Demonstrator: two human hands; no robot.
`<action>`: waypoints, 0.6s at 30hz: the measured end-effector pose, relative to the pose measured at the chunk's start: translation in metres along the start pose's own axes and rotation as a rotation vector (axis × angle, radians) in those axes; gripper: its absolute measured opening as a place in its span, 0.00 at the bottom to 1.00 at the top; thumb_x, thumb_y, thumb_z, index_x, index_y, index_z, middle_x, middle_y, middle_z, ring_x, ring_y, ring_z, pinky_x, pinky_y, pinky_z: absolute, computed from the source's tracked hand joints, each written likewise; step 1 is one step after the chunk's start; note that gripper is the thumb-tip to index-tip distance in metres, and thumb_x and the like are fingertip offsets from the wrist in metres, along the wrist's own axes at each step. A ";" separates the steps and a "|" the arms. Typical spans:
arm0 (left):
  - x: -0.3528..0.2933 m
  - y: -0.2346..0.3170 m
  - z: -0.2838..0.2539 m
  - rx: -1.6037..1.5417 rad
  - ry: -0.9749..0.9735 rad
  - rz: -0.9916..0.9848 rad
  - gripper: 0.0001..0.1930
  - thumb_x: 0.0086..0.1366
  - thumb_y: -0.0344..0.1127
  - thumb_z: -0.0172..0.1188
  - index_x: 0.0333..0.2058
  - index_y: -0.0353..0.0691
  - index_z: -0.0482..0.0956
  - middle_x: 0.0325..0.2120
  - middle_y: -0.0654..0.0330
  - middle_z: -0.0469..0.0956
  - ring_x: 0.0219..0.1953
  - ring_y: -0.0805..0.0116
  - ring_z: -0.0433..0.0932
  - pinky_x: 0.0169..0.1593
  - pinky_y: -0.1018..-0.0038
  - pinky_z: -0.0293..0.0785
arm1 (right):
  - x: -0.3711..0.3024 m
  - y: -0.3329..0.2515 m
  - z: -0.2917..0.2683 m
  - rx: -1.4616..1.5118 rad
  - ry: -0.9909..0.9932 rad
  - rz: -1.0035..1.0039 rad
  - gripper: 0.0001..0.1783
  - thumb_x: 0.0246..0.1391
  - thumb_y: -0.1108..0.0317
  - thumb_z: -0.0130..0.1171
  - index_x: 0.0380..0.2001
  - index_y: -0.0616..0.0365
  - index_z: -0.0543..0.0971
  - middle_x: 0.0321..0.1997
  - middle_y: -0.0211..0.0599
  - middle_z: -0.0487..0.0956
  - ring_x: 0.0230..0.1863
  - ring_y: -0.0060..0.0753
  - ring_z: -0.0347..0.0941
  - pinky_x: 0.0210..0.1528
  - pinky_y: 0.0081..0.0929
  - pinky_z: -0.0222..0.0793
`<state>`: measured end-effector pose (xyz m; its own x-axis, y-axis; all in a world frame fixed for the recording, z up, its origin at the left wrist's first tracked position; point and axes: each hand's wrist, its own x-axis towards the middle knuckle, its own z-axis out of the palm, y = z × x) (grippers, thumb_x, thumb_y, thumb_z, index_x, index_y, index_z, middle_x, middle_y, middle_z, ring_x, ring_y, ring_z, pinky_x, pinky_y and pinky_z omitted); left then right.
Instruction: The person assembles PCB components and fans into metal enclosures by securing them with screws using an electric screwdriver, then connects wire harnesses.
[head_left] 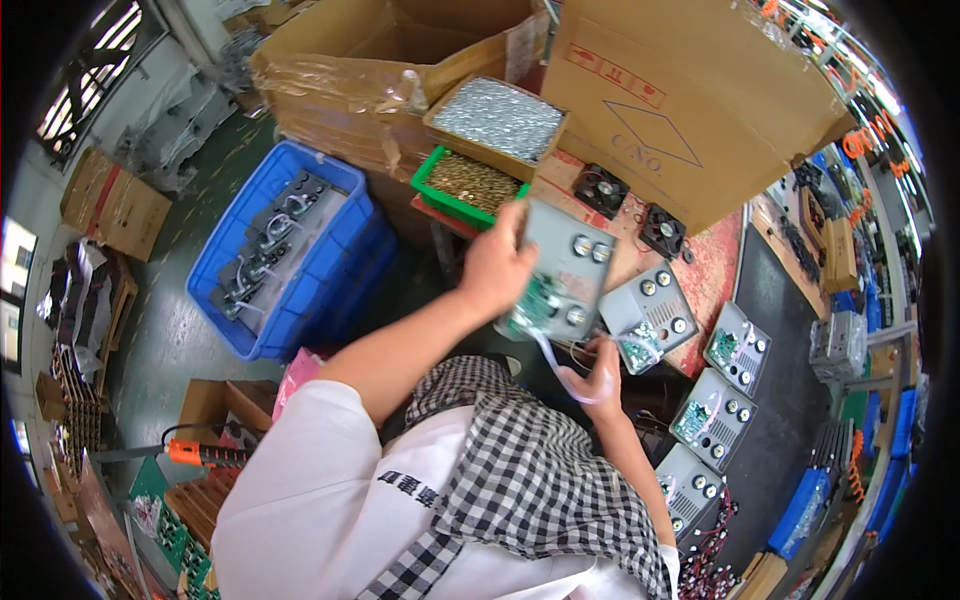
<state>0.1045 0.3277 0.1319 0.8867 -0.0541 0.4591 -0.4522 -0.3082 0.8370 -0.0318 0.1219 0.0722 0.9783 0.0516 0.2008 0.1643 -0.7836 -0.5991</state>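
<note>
Workshop, electronics panels (568, 262), likely screws (468, 184)

Gap between blue crate (328, 288) and workbench (712, 285), green bin (455, 206) ahead, grey panels (662, 298) crowding right

A: Bright going here! Lamps (884, 97) glare upper right, and daylight whitens the left windows (17, 255).
B: Yes, but the corners fall black, the shelving (890, 342) bends at the right rim, and the held panel (565, 262) looks slightly blurred!
</note>
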 end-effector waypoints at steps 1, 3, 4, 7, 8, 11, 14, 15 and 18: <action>0.018 0.002 -0.010 0.144 -0.109 -0.154 0.29 0.50 0.33 0.54 0.52 0.49 0.56 0.23 0.46 0.75 0.28 0.44 0.74 0.34 0.56 0.68 | 0.004 -0.002 -0.006 -0.294 -0.001 0.045 0.33 0.26 0.59 0.69 0.38 0.59 0.67 0.46 0.47 0.65 0.49 0.50 0.60 0.52 0.44 0.54; 0.050 0.035 -0.024 0.405 -0.258 -0.289 0.33 0.52 0.32 0.53 0.56 0.60 0.53 0.30 0.45 0.75 0.33 0.45 0.74 0.37 0.59 0.69 | 0.010 0.013 -0.014 -0.496 0.029 0.041 0.34 0.24 0.60 0.70 0.39 0.59 0.67 0.48 0.47 0.64 0.48 0.51 0.60 0.51 0.43 0.54; 0.060 0.035 -0.024 0.526 -0.297 -0.119 0.32 0.51 0.35 0.52 0.56 0.59 0.54 0.22 0.47 0.75 0.26 0.47 0.74 0.31 0.56 0.69 | 0.015 0.013 -0.022 -0.515 -0.019 0.134 0.35 0.24 0.61 0.69 0.40 0.58 0.68 0.50 0.46 0.64 0.50 0.50 0.59 0.52 0.44 0.53; 0.086 0.035 0.002 0.750 -0.500 0.068 0.25 0.47 0.33 0.52 0.48 0.50 0.64 0.21 0.51 0.76 0.26 0.51 0.75 0.30 0.57 0.69 | 0.024 0.034 -0.026 -0.591 -0.061 0.204 0.38 0.22 0.57 0.70 0.44 0.52 0.68 0.55 0.45 0.60 0.58 0.49 0.53 0.55 0.48 0.50; 0.088 0.034 0.016 0.725 -0.525 0.088 0.25 0.47 0.33 0.52 0.48 0.50 0.64 0.21 0.51 0.76 0.26 0.51 0.75 0.30 0.57 0.69 | 0.023 0.043 -0.025 -0.633 -0.054 0.213 0.39 0.22 0.57 0.70 0.45 0.51 0.68 0.55 0.44 0.60 0.58 0.48 0.52 0.56 0.50 0.49; 0.096 0.025 0.070 0.857 -0.673 0.135 0.19 0.47 0.34 0.52 0.41 0.45 0.69 0.22 0.52 0.76 0.27 0.52 0.76 0.29 0.58 0.70 | 0.019 0.063 -0.023 -0.732 -0.070 0.258 0.38 0.24 0.58 0.69 0.46 0.46 0.68 0.54 0.42 0.60 0.58 0.46 0.54 0.54 0.56 0.49; 0.093 0.014 0.119 0.796 -0.755 0.248 0.10 0.49 0.39 0.51 0.29 0.43 0.75 0.20 0.52 0.76 0.26 0.53 0.76 0.29 0.58 0.70 | 0.017 0.084 -0.030 -0.856 0.111 0.221 0.34 0.26 0.65 0.66 0.44 0.45 0.68 0.54 0.41 0.61 0.57 0.47 0.55 0.53 0.54 0.52; 0.090 0.009 0.134 0.785 -0.779 0.263 0.10 0.49 0.39 0.51 0.29 0.43 0.75 0.20 0.52 0.76 0.26 0.53 0.76 0.29 0.58 0.70 | 0.015 0.086 -0.041 -0.706 0.055 0.241 0.30 0.29 0.68 0.62 0.43 0.44 0.69 0.54 0.42 0.62 0.57 0.47 0.55 0.52 0.53 0.53; 0.068 -0.020 0.168 0.820 -0.904 0.331 0.09 0.49 0.39 0.51 0.25 0.42 0.76 0.22 0.52 0.77 0.27 0.54 0.76 0.30 0.61 0.71 | 0.036 0.064 -0.092 -0.354 0.117 0.285 0.25 0.33 0.73 0.57 0.41 0.48 0.70 0.49 0.45 0.66 0.48 0.48 0.64 0.48 0.40 0.61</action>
<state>0.1901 0.1709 0.0961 0.6379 -0.7697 -0.0271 -0.7596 -0.6345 0.1429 0.0027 0.0166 0.1128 0.9539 -0.2507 0.1653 -0.1819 -0.9204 -0.3460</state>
